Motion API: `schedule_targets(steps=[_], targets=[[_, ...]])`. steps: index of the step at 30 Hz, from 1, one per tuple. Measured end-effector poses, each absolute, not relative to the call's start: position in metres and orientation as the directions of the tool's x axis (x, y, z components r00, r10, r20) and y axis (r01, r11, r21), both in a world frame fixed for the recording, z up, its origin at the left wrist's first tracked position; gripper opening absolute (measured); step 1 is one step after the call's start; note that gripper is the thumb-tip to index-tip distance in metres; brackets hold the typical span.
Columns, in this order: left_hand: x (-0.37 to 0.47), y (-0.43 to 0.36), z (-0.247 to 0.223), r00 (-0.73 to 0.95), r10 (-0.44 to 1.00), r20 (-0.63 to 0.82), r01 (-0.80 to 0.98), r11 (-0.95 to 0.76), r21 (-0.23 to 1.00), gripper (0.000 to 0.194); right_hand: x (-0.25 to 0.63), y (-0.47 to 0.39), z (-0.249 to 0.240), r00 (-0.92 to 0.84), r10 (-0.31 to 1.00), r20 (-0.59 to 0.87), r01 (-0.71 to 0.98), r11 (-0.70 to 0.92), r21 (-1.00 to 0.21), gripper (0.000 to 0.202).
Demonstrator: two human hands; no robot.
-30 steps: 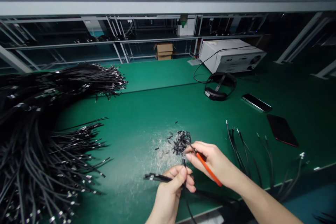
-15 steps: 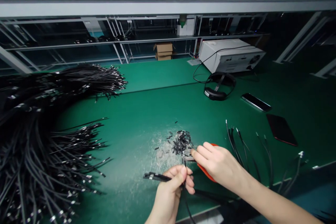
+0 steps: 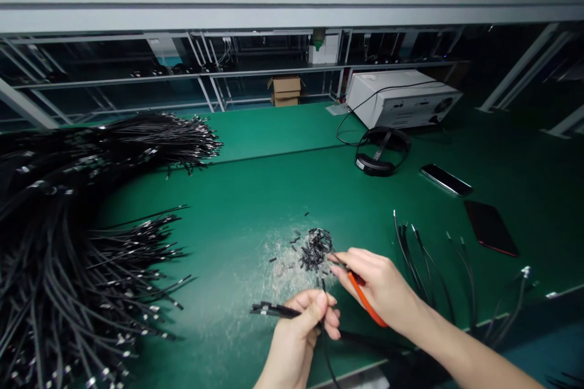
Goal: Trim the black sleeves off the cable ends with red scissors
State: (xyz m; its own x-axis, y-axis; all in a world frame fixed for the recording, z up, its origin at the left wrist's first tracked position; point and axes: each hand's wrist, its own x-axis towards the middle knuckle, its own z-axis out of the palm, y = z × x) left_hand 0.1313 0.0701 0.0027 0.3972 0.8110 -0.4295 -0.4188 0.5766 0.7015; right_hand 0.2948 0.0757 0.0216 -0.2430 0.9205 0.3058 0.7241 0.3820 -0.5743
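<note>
My left hand (image 3: 303, 325) pinches a black cable (image 3: 324, 285), its end pointing up between thumb and forefinger. More black cables (image 3: 269, 309) run through the same hand, their ends sticking out to the left. My right hand (image 3: 369, 279) is closed around orange-handled wire cutters (image 3: 366, 301). The cutters' jaws are mostly hidden by the fingers, just right of the pile of short black sleeve pieces (image 3: 316, 249). Clear, thin scraps (image 3: 283, 270) lie around that pile on the green tabletop (image 3: 219, 243). The right fingertips are apart from the cable end.
Large bundles of black cables (image 3: 59, 243) fill the left side. Several loose cables (image 3: 408, 255) lie beyond my right forearm. A black headset (image 3: 376, 167), a phone (image 3: 446, 179), a dark flat tablet-like item (image 3: 490, 228) and a white box-shaped device (image 3: 396, 100) stand to the right.
My right hand has turned, and the cutters have drawn away from the cable end, with more of the orange handle showing. My left hand keeps its hold nearly in place.
</note>
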Motion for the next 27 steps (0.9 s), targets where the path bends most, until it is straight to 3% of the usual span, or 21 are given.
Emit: schedule_targets(steps=[2, 3, 6, 8, 11, 14, 17, 19, 21, 24, 27], targets=[[0.133, 0.071, 0.002, 0.412, 0.798, -0.439, -0.383, 0.589, 0.711, 0.02, 0.282, 0.073, 0.025, -0.158, 0.974, 0.165, 0.529, 0.224, -0.819, 0.02], [0.134, 0.071, 0.001, 0.418, 0.789, -0.45, -0.365, 0.6, 0.712, 0.019, 0.278, 0.072, 0.027, -0.15, 0.983, 0.103, 0.447, 0.161, -0.88, 0.023], [0.133, 0.071, -0.001, 0.417, 0.77, -0.483, -0.362, 0.628, 0.689, 0.021, 0.291, 0.073, 0.032, -0.042, 0.998, 0.053, 0.443, 0.066, -0.894, 0.031], [0.13, 0.07, -0.002, 0.413, 0.77, -0.486, -0.399, 0.632, 0.664, 0.023, 0.326, 0.077, 0.03, 0.151, 0.983, 0.109, 0.615, -0.007, -0.789, 0.035], [0.124, 0.068, -0.002, 0.401, 0.773, -0.491, -0.462, 0.634, 0.621, 0.02, 0.403, 0.08, 0.015, 0.468, 0.835, 0.29, 0.839, -0.316, -0.442, 0.039], [0.124, 0.066, -0.005, 0.316, 0.79, -0.525, -0.511, 0.608, 0.608, 0.023, 0.462, 0.077, -0.001, 0.614, 0.76, 0.212, 0.789, -0.598, -0.142, 0.047], [0.129, 0.068, -0.009, 0.174, 0.804, -0.569, -0.506, 0.568, 0.648, 0.029, 0.462, 0.073, -0.001, 0.632, 0.74, 0.229, 0.771, -0.629, -0.094, 0.045], [0.134, 0.069, -0.012, 0.107, 0.818, -0.566, -0.46, 0.545, 0.701, 0.031, 0.429, 0.072, 0.009, 0.582, 0.73, 0.359, 0.808, -0.567, -0.157, 0.042], [0.138, 0.071, -0.013, 0.086, 0.847, -0.524, -0.414, 0.509, 0.755, 0.03, 0.382, 0.075, 0.022, 0.474, 0.792, 0.385, 0.862, -0.33, -0.384, 0.035], [0.142, 0.071, -0.011, 0.086, 0.878, -0.471, -0.356, 0.469, 0.808, 0.029, 0.314, 0.087, 0.037, 0.055, 0.993, 0.102, 0.659, 0.041, -0.751, 0.029], [0.143, 0.069, -0.01, 0.099, 0.885, -0.454, -0.291, 0.462, 0.838, 0.03, 0.273, 0.1, 0.04, -0.203, 0.979, -0.01, 0.471, 0.089, -0.877, 0.028]])
